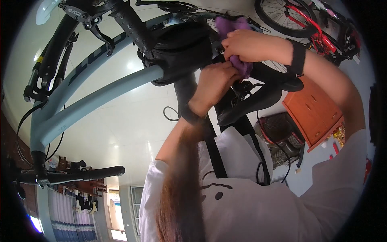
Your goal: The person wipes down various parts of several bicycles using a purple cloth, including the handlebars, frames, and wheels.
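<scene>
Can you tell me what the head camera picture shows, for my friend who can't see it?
Two hands, left hand and right hand, press a purple cloth against an upturned pale blue bicycle near its black saddle. A red bicycle stands behind.

I counted two bicycles — one pale blue [100, 94], one red [310, 28] — one purple cloth [242, 66], one wooden cabinet [316, 111], one wire basket [282, 133].

A glossy white tiled floor [121, 125] carries the pale blue bicycle [92, 92] and a red bicycle [310, 28].
</scene>
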{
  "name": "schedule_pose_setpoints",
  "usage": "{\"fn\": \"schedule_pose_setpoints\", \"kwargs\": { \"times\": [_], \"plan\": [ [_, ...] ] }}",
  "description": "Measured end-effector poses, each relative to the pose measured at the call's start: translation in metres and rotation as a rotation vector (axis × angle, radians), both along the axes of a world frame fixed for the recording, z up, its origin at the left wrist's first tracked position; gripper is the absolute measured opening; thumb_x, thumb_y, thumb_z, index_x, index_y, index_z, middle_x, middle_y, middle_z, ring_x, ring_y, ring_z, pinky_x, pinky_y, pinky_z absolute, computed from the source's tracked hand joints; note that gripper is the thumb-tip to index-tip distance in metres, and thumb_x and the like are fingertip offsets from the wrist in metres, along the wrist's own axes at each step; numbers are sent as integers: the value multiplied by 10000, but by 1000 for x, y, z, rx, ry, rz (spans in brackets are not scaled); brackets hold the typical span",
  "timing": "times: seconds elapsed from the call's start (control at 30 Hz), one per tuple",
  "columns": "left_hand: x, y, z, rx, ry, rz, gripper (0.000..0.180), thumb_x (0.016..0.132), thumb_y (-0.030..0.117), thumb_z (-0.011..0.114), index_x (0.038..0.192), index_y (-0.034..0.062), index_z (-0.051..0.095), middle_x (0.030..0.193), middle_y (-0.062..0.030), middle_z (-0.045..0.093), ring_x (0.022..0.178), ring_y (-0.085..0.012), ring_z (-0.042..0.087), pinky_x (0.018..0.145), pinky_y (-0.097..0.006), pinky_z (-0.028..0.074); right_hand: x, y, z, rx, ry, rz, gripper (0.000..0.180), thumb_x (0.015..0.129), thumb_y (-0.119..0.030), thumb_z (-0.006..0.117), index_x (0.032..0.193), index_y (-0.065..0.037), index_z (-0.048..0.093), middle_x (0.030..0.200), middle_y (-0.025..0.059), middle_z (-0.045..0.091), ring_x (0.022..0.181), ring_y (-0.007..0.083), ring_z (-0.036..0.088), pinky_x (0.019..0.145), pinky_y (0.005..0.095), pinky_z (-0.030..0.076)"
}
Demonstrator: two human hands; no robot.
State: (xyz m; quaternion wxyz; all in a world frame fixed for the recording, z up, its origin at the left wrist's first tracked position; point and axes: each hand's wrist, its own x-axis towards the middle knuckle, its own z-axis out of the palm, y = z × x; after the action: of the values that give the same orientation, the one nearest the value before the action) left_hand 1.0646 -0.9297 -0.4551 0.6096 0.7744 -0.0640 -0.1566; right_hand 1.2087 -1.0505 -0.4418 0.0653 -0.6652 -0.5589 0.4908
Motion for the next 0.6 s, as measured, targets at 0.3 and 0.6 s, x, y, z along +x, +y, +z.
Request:
{"fn": "schedule_pose_setpoints", "kwargs": {
  "times": [0.3, 0.6],
  "plan": [
    [-36, 32, 2, 169, 211, 118, 142, 764, 80, 550, 880, 69, 631, 803, -88, 581, 738, -276, 560, 656, -337, 447, 14, -34, 85, -12, 62, -94, 244, 609, -7, 595, 833, -99, 623, 847, 27, 520, 861, 225, 498, 742, 336, 428],
    [-35, 19, -4, 224, 184, 64, 142, 766, 92, 540, 870, 70, 634, 834, -92, 590, 772, -280, 554, 696, -350, 439, -4, -13, 79, 68, 180, -14, 209, 600, -68, 654, 800, -109, 606, 811, 12, 516, 838, 207, 500, 704, 333, 425]
  ]
}}
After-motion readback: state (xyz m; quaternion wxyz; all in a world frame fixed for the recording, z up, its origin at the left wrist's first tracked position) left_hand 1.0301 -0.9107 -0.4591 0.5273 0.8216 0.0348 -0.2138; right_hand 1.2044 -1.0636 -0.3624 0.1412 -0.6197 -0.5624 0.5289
